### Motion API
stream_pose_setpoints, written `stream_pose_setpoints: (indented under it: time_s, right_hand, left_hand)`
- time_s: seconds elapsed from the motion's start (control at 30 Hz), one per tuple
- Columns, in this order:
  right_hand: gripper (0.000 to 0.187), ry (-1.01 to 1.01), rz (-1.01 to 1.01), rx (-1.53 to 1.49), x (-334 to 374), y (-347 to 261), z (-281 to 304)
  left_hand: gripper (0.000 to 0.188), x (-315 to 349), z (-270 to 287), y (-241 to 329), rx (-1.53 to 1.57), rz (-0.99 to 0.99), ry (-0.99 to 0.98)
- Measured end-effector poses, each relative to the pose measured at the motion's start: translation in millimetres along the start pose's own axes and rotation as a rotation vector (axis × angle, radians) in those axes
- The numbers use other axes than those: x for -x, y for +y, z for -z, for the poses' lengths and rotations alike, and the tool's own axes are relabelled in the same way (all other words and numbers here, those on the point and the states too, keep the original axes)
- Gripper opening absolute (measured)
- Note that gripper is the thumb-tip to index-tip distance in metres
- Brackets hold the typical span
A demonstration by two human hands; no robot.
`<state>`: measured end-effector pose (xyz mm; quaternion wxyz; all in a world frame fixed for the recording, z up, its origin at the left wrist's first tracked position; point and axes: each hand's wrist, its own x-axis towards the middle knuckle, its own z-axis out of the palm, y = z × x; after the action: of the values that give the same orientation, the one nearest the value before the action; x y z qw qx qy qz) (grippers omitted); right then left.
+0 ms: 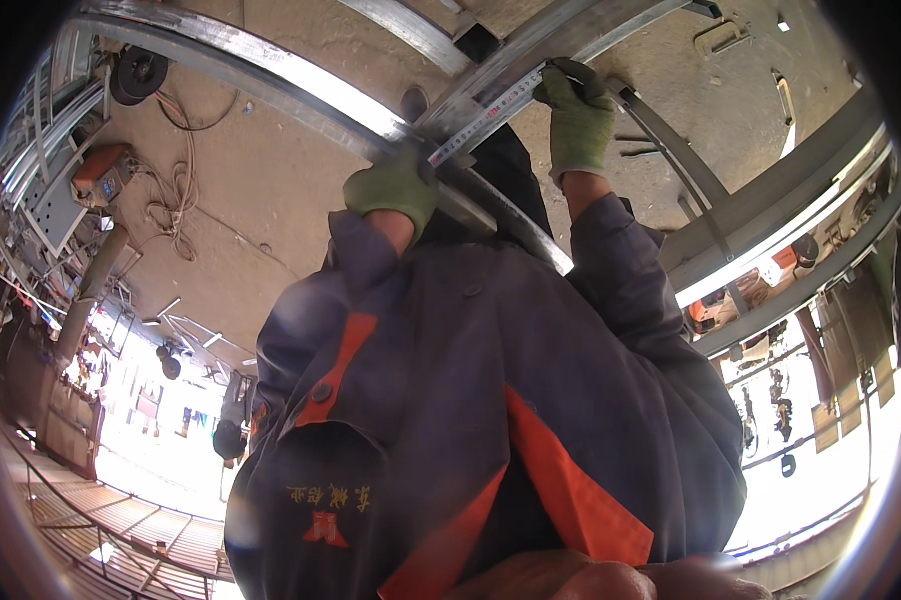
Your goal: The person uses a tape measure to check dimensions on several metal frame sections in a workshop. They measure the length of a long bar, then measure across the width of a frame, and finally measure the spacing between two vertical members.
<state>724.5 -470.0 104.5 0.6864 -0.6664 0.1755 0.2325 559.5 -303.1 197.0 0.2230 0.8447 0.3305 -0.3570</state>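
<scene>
A tape measure point(490, 117) is drawn out along a grey metal tube point(530, 62) that runs up and to the right. My right hand point(580, 120), in a green glove with dark fingertips, pinches its far end; whether the case is inside that hand is hidden. At the near end, my gloved left hand point(392, 190) is closed beside the tubes' junction and seems to hold the blade, though its fingers are blurred. A long, shiny metal tube point(270, 68) meets the junction from the upper left. A shorter bar point(515, 222) slants from it towards my body.
Long metal beams point(770, 220) lie to the right. A clamp point(720, 38) rests on the concrete floor point(260, 185) at the upper right. To the left are an orange machine point(103, 175), a coiled cable point(175, 205), a dark reel point(138, 75) and stacked metal profiles point(45, 130).
</scene>
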Motion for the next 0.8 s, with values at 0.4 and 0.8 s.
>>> stream_pose_setpoints:
  time_s: [0.4,0.8]
  right_hand:
    - [0.019,-0.034,-0.011,0.032,-2.9,1.8,3.3]
    - [0.024,0.003,-0.096,-0.059,3.9,-11.6,7.8]
  left_hand:
    - [0.034,-10.1,12.7,10.7,-0.102,0.065,-0.168]
    - [0.054,-3.2,25.2,-1.4,0.13,-0.037,-0.254]
